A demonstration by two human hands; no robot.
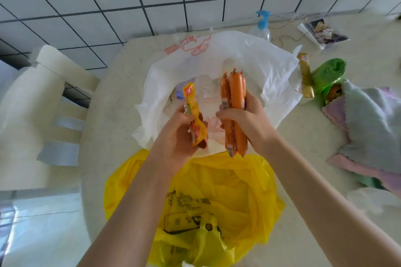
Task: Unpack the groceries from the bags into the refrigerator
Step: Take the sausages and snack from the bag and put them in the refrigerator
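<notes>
Left hand [180,134] grips yellow snack packet [194,115], right hand [245,123] grips bundle of orange sausages [235,110], both above open white bag [217,76] at 12 o'clock; yellow bag [195,208] at 6 o'clock on table [112,97]

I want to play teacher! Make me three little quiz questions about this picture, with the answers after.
1. True or false: the right hand holds the sausages.
2. Which bag lies nearest the person? A white bag B yellow bag
3. Fill in: the left hand holds a yellow ____.

Key: 1 true. 2 B. 3 packet.
</notes>
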